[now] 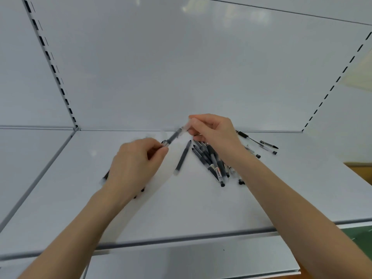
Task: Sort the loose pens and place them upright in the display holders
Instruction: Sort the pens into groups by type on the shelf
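Pen [174,136] pinched between left hand [136,162] and right hand [213,133], seemingly near back of shelf [181,208].

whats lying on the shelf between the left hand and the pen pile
A lone dark pen lies flat between the left hand and the pile, in the head view.

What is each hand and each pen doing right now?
held pen, in the air, tilted, between both hands
left hand, pinches its lower end
right hand, pinches its upper end
pen pile, loose, lying flat, criss-crossed
single pen, lying flat on the shelf, beside the pile
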Motion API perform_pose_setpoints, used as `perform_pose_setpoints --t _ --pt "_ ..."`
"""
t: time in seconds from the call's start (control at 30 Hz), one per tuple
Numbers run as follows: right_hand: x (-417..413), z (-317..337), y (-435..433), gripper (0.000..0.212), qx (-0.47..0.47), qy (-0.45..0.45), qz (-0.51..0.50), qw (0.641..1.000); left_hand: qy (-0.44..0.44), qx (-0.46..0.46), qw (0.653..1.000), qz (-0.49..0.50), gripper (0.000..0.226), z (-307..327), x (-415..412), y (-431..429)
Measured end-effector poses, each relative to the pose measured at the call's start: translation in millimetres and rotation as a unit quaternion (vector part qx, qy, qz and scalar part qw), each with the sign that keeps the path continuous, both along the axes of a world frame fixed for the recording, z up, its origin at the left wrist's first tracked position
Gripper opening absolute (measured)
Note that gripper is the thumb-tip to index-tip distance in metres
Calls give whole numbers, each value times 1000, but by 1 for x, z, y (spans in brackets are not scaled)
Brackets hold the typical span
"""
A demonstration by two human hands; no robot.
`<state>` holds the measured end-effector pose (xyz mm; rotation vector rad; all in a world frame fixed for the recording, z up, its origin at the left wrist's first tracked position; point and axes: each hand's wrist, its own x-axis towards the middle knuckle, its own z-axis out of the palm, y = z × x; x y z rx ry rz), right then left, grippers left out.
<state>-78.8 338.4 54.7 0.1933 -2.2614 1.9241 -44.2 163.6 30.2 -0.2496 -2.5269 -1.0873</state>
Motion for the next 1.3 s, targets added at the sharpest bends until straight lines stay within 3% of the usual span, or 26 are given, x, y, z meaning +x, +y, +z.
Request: perform_pose_setpoints --t 0.13,0.23,0.3,0.43,0.57,0.73,0.87,1.03,1.13,1.2,1.3 --pt "-17 -10 19 16 110 5 -54 992 -25 -143 984 108 21 -7 -16 -18" --pt "-29 -19 32 11 187 -9 -80 979 -56 -197 971 124 24 -17 -23 -26" --pt "-34 -22 37 10 221 -13 -87 971 -65 -227 964 122 29 -18 -23 -25" --pt "-42 -21 39 9 244 -12 -85 966 22 -219 972 85 38 -14 -15 -3" --pt "-56 -19 32 10 259 -2 -70 963 -65 -291 955 -7 43 -14 -14 35" --pt "-72 -15 10 13 313 18 -6 949 -83 -352 932 -12 26 -16 -16 37" --pt "-90 -16 -18 15 366 18 44 929 -91 -360 928 10 23 -14 -6 17" --pt "-107 -20 -49 37 472 -51 90 876 -106 -326 939 33 19 -10 7 -1" --pt "-109 -19 -57 21 494 -71 86 862 -112 -300 946 40 17 -8 10 -5" --pt "-108 -18 -54 6 474 -86 84 872 -106 -277 954 39 14 -7 10 -7" --pt "-103 -12 -35 16 331 -88 54 938 -93 -211 973 26 9 -8 11 -11"
